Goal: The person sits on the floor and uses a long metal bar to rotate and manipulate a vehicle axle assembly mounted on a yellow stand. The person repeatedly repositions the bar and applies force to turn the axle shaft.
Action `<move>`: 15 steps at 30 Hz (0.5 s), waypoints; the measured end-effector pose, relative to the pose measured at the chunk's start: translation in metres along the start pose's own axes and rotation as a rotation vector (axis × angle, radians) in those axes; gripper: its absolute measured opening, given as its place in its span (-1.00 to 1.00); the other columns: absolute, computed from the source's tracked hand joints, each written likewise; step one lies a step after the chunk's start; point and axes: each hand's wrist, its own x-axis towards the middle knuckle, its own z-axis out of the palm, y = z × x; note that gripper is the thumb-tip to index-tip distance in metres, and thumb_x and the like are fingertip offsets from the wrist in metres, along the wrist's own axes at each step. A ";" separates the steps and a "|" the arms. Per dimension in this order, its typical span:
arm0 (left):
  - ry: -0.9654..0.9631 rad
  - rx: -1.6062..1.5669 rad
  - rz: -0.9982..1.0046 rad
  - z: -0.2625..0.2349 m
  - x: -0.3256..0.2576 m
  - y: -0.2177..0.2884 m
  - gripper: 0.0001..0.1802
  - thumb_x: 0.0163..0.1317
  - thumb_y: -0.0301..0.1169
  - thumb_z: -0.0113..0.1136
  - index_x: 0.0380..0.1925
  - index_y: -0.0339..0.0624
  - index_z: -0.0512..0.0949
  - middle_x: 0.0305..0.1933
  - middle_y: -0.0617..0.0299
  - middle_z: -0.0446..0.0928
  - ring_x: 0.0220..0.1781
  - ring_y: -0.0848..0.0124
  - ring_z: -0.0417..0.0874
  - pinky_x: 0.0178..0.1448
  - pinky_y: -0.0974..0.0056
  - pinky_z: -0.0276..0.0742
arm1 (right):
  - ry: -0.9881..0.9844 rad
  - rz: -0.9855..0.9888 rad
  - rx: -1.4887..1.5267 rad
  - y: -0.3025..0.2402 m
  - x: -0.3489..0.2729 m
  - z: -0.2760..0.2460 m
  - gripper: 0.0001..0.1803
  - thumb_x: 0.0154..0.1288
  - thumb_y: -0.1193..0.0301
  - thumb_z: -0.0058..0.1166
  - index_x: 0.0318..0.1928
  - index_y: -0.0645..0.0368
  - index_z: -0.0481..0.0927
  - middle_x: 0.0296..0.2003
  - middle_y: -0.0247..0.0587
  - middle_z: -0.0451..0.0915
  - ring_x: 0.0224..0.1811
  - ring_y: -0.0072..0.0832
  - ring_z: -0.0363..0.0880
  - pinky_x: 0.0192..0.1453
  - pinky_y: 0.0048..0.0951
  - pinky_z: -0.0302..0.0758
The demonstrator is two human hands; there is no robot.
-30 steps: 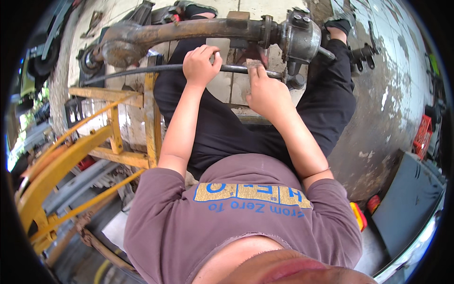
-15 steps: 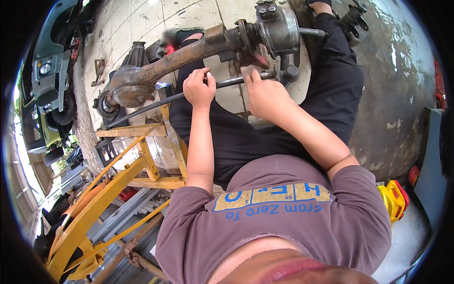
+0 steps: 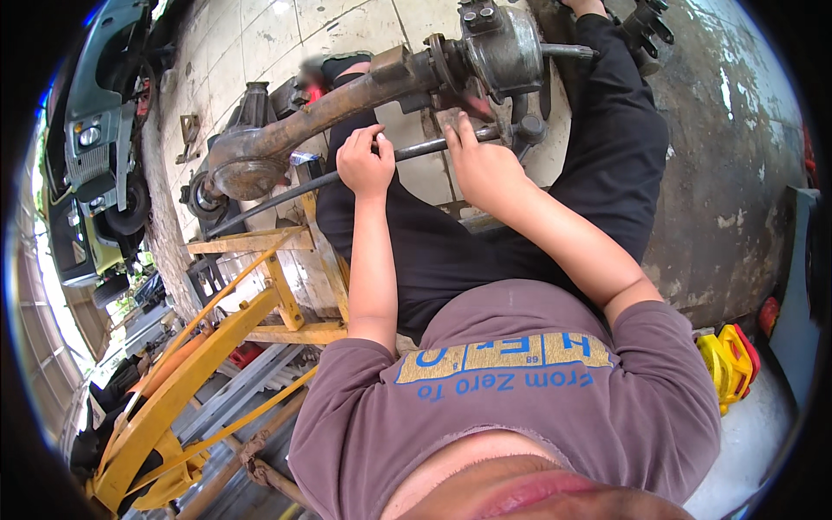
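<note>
There are two hands [image 3: 365, 165] [image 3: 487, 176], one black rod [image 3: 423, 148], one axle housing [image 3: 347, 102] and one yellow frame [image 3: 192, 373].

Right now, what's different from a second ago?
The view has swung: the big rusty axle, almost level before, now slants down to the left, and more of the parked vehicle shows. Nothing was taken or let go: the left hand and right hand are both still at the dark rod.

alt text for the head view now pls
A person's bare left hand rests on a long, dark metal rod while the right hand holds a small, flat brownish piece near its right end. A rusty brown metal axle housing lies beyond, with a yellow metal frame at left.
</note>
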 end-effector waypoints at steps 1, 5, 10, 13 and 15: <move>-0.003 0.007 -0.007 0.000 -0.002 0.002 -0.85 0.27 -0.41 0.35 -0.19 -0.01 0.82 -0.27 0.32 0.76 -0.25 0.24 0.79 -0.03 0.08 0.62 | -0.007 0.014 -0.014 0.000 0.003 0.002 -0.08 0.38 0.43 0.20 0.69 0.54 0.26 0.65 0.69 0.23 -0.14 -0.02 0.95 -0.11 -0.12 0.88; -0.017 0.007 -0.023 -0.004 -0.001 -0.001 -0.85 0.28 -0.40 0.36 -0.19 -0.01 0.82 -0.26 0.31 0.76 -0.24 0.24 0.80 -0.03 0.08 0.62 | 0.008 -0.018 0.012 -0.001 -0.003 -0.006 -0.08 0.36 0.43 0.21 0.69 0.51 0.28 0.65 0.67 0.24 -0.15 -0.03 0.95 -0.13 -0.13 0.87; -0.047 -0.014 -0.063 -0.005 -0.003 0.007 -0.84 0.29 -0.39 0.36 -0.17 -0.01 0.82 -0.25 0.30 0.76 -0.23 0.24 0.81 -0.05 0.08 0.64 | 0.018 0.038 0.041 0.001 0.007 -0.001 -0.12 0.39 0.39 0.21 0.67 0.47 0.33 0.60 0.65 0.33 -0.06 0.01 0.95 -0.02 -0.10 0.87; -0.044 0.028 -0.012 -0.004 0.003 0.004 -0.85 0.32 -0.38 0.35 -0.16 -0.03 0.82 -0.23 0.25 0.78 -0.23 0.19 0.81 -0.06 0.04 0.67 | -0.008 0.040 0.046 -0.001 0.003 -0.005 -0.17 0.43 0.37 0.18 0.64 0.46 0.38 0.56 0.69 0.38 0.00 0.05 0.94 0.04 -0.09 0.87; -0.049 -0.003 -0.028 -0.004 0.000 0.003 -0.84 0.33 -0.37 0.35 -0.15 -0.03 0.83 -0.23 0.24 0.77 -0.22 0.18 0.81 -0.06 0.04 0.67 | -0.007 0.062 0.010 -0.001 0.008 -0.001 -0.20 0.45 0.36 0.16 0.63 0.46 0.40 0.54 0.74 0.37 0.00 0.07 0.94 0.04 -0.09 0.87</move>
